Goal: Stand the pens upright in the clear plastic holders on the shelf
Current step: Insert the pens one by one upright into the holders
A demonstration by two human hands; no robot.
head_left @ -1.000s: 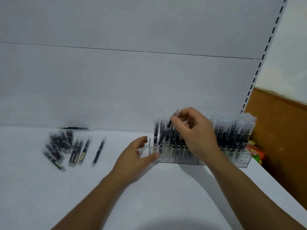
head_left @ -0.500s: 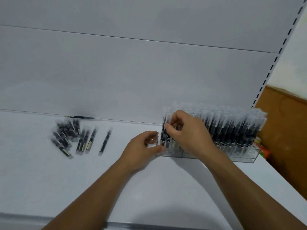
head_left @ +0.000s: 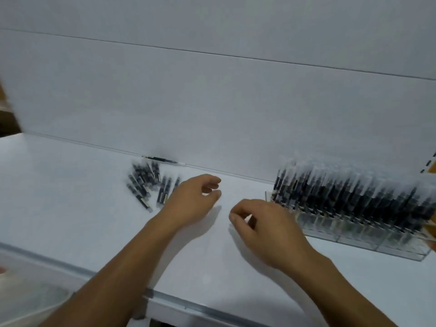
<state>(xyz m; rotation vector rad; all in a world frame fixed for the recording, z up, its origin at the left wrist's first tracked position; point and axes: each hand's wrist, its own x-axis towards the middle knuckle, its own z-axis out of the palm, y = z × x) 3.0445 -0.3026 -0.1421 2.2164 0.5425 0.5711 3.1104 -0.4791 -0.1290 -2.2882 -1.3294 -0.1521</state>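
A clear plastic holder (head_left: pixel 354 241) stands at the right of the white shelf, packed with several upright black pens (head_left: pixel 354 194). A loose pile of black pens (head_left: pixel 146 185) lies flat on the shelf to the left. My left hand (head_left: pixel 191 204) hovers beside that pile, fingers loosely curled and holding nothing. My right hand (head_left: pixel 266 230) is in the middle of the shelf, just left of the holder, fingers loosely curled with nothing in them. The picture is blurred by motion.
A single pen (head_left: pixel 162 159) lies along the back panel behind the pile. The shelf's front edge (head_left: pixel 179 303) runs along the bottom. A brown surface (head_left: pixel 433 168) shows at the far right beyond the slotted upright.
My right hand has let go of the pen it was setting in the holder and pulled back left. My left hand has left the holder's corner and moved toward the loose pile. The view swung left.
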